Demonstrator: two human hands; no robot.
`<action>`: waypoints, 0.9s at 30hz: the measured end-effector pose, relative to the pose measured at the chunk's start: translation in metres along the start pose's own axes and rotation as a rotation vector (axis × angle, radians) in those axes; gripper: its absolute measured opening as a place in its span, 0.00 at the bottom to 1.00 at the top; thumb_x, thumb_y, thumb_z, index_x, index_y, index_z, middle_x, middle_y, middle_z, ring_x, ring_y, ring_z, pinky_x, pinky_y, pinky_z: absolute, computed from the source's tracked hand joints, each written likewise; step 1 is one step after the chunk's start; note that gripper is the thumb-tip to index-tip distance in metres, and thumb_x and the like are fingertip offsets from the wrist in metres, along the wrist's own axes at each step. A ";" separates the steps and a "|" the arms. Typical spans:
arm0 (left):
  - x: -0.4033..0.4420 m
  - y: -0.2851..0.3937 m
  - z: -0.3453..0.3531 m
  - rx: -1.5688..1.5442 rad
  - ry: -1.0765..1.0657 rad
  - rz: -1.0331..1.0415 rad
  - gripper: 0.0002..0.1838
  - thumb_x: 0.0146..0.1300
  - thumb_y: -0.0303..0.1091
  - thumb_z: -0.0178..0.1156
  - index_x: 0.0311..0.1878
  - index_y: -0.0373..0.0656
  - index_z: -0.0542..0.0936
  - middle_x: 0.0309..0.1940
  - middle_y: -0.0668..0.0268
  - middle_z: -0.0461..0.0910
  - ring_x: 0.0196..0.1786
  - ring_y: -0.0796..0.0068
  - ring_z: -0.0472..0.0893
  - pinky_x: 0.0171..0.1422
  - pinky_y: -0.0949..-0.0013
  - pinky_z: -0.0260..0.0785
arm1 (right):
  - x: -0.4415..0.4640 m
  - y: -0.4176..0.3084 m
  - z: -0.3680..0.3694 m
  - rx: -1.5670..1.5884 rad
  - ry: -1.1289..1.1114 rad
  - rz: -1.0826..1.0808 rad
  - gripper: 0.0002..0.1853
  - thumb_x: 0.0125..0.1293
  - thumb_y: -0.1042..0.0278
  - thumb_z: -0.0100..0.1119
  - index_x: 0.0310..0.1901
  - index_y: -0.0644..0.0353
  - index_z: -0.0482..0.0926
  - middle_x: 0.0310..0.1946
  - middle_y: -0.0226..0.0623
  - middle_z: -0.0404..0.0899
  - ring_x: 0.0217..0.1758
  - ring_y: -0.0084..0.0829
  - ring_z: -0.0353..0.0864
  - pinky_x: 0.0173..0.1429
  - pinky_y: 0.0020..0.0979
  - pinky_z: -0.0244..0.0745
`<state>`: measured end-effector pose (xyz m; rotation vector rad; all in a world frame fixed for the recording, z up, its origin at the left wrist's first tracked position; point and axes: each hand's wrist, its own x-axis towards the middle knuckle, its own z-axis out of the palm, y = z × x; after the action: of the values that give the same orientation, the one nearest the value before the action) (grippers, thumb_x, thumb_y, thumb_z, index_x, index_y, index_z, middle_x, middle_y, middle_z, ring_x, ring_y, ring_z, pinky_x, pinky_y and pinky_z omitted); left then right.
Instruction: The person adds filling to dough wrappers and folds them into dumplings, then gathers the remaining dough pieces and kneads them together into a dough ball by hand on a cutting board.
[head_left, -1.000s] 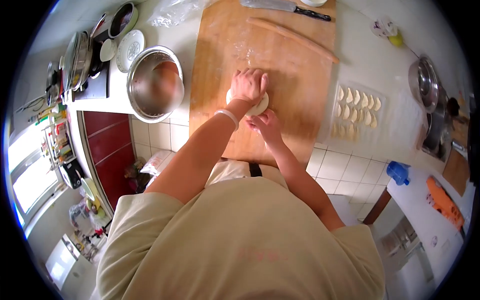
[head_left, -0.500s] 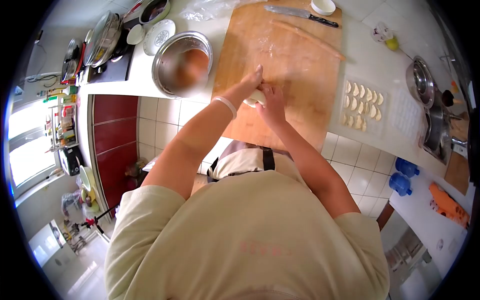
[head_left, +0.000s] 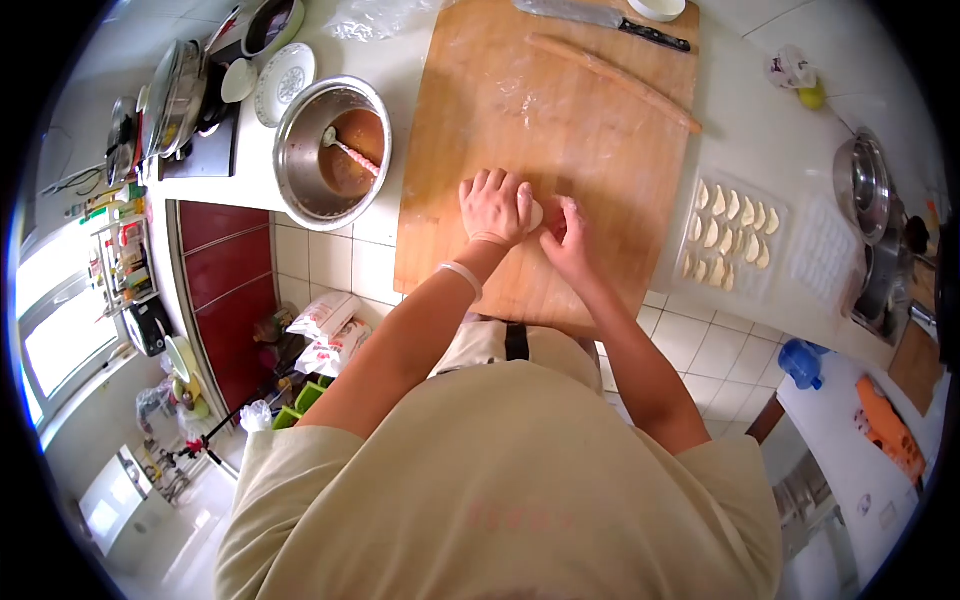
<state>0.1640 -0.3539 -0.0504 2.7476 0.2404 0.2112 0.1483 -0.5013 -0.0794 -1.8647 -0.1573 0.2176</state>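
Near the front of the wooden board point(head_left: 480, 110), my left hand point(head_left: 493, 207) bears down with curled fingers over a pale lump of dough point(head_left: 537, 214). Only a small part of the dough shows beside the thumb; the rest is under the hand. Just right of it, my right hand point(head_left: 568, 242) is held with thumb and fingertips apart and nothing between them. A wooden rolling pin point(head_left: 615, 80) lies slantwise farther back on the board, and beyond it rests a knife point(head_left: 605, 20) with a black handle.
Left of the board stands a metal bowl point(head_left: 285, 150) of reddish-brown filling with a spoon point(head_left: 350, 152) in it. A patterned plate point(head_left: 285, 85) is behind the bowl. To the right, several folded dumplings point(head_left: 727, 235) sit in a clear tray point(head_left: 770, 270). Metal basins point(head_left: 862, 185) stand farther right.
My hands have come apart: the left now presses palm-down on the dough, and the right has drawn off to the right. The view has shifted, and the spoon in the bowl shows clearly.
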 end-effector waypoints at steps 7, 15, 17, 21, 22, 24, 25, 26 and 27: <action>0.049 -0.007 0.006 -0.046 -0.108 0.204 0.11 0.62 0.41 0.50 0.29 0.48 0.77 0.30 0.65 0.77 0.39 0.61 0.75 0.47 0.58 0.63 | 0.000 -0.017 0.011 0.318 0.043 0.472 0.09 0.62 0.76 0.58 0.44 0.66 0.75 0.25 0.36 0.79 0.26 0.26 0.78 0.29 0.28 0.75; 0.088 -0.005 0.014 -0.162 -0.172 0.091 0.18 0.68 0.46 0.47 0.29 0.44 0.77 0.27 0.58 0.80 0.37 0.52 0.79 0.45 0.54 0.70 | 0.004 -0.023 0.053 0.741 -0.003 0.524 0.11 0.63 0.71 0.63 0.43 0.67 0.75 0.30 0.33 0.80 0.27 0.20 0.74 0.30 0.25 0.72; 0.084 -0.003 0.011 -0.111 -0.197 -0.021 0.21 0.69 0.49 0.47 0.31 0.44 0.81 0.24 0.61 0.81 0.36 0.55 0.81 0.42 0.56 0.71 | 0.018 -0.027 0.059 0.824 0.064 0.637 0.18 0.65 0.65 0.65 0.49 0.68 0.73 0.40 0.40 0.81 0.29 0.25 0.80 0.35 0.25 0.76; 0.074 -0.044 0.030 -1.124 -0.501 -0.619 0.37 0.70 0.64 0.40 0.41 0.37 0.84 0.24 0.61 0.80 0.34 0.65 0.80 0.44 0.60 0.71 | 0.009 -0.028 0.057 0.499 0.100 0.269 0.21 0.60 0.64 0.69 0.50 0.66 0.73 0.42 0.43 0.81 0.36 0.34 0.81 0.43 0.32 0.77; 0.075 -0.050 0.019 -1.122 -0.481 -0.618 0.37 0.70 0.64 0.40 0.41 0.37 0.84 0.24 0.61 0.80 0.34 0.65 0.80 0.44 0.60 0.71 | 0.001 -0.042 0.048 0.106 0.140 0.133 0.23 0.57 0.67 0.68 0.52 0.64 0.73 0.41 0.44 0.79 0.41 0.39 0.79 0.46 0.37 0.76; 0.077 -0.058 -0.004 -1.206 -0.932 -0.834 0.40 0.71 0.66 0.34 0.38 0.37 0.82 0.33 0.55 0.81 0.41 0.64 0.80 0.47 0.61 0.73 | -0.005 -0.064 0.045 -0.278 0.175 -0.018 0.25 0.53 0.70 0.68 0.54 0.63 0.73 0.40 0.44 0.77 0.45 0.44 0.77 0.50 0.42 0.74; 0.070 -0.042 -0.021 -1.047 -0.936 -0.799 0.41 0.71 0.66 0.32 0.40 0.36 0.82 0.31 0.58 0.81 0.39 0.63 0.80 0.49 0.60 0.72 | -0.007 -0.069 0.047 -0.338 0.107 -0.065 0.27 0.51 0.72 0.67 0.55 0.60 0.73 0.42 0.47 0.75 0.50 0.47 0.74 0.54 0.44 0.71; 0.057 -0.039 -0.020 -1.047 -0.931 -0.801 0.41 0.71 0.66 0.32 0.40 0.36 0.82 0.31 0.58 0.81 0.39 0.63 0.80 0.49 0.60 0.72 | -0.010 -0.072 0.046 -0.401 0.039 -0.110 0.29 0.49 0.74 0.66 0.57 0.57 0.73 0.45 0.49 0.73 0.55 0.51 0.71 0.58 0.47 0.69; 0.045 -0.041 -0.010 -0.850 -0.786 -0.642 0.40 0.71 0.66 0.33 0.40 0.36 0.82 0.31 0.58 0.81 0.39 0.61 0.80 0.49 0.58 0.72 | -0.010 -0.069 0.046 -0.400 0.037 -0.112 0.29 0.49 0.74 0.66 0.57 0.57 0.73 0.45 0.49 0.73 0.55 0.51 0.71 0.58 0.47 0.69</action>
<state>0.1999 -0.3037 -0.0513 1.6276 0.6075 -0.7432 0.1282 -0.4399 -0.0260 -2.2471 -0.2960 0.0762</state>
